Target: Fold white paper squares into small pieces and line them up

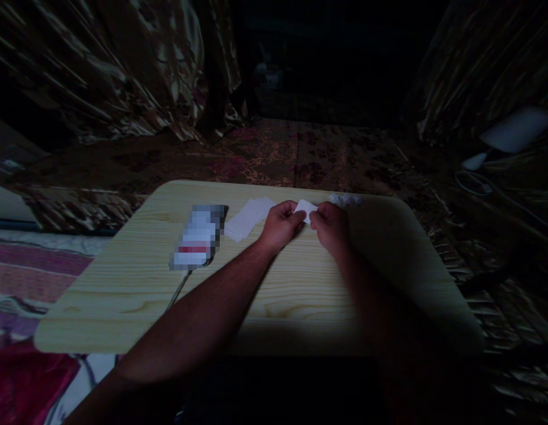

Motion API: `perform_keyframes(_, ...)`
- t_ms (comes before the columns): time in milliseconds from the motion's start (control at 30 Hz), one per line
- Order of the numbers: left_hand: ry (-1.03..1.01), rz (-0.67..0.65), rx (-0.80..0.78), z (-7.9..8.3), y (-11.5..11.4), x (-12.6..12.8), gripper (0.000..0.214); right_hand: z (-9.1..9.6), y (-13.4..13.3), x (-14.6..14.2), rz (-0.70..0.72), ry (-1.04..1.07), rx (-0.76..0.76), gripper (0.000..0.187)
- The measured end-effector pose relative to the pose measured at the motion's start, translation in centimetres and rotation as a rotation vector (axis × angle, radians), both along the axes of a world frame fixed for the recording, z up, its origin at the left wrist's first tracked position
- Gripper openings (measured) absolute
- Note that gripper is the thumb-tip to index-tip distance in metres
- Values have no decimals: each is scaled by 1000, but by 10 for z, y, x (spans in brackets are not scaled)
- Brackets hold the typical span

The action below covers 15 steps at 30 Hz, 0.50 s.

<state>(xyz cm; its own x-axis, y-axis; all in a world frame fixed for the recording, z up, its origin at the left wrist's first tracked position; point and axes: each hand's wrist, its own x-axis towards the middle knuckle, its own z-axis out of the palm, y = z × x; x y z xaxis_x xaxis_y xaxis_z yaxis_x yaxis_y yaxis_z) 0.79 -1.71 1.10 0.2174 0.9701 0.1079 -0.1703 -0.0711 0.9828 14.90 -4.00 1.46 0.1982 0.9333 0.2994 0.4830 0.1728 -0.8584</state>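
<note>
A small piece of white paper (306, 207) is held between my two hands above the far part of the wooden table. My left hand (281, 225) pinches its left side, with the thumb on top. On the other side, my right hand (331, 224) grips the paper the same way, thumb over it. Just left of my left hand lies a loose stack of white paper sheets (248, 218). Several small white folded pieces (345, 199) sit in a row beyond my right hand. The fingers under the paper are hidden.
A phone (196, 236), its screen blurred out, lies on the left of the wooden table (300, 295) with a cable (178, 290) running toward me. Past the table is a patterned cloth surface (274, 153). A white lamp (517, 131) stands at the right, a striped bed cover (35, 271) at the left.
</note>
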Motion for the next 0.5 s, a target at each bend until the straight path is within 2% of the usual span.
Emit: perform_keyframes(500,-27,4,-22,0,0,-1,22,-2,0,1,29,11,-6,15)
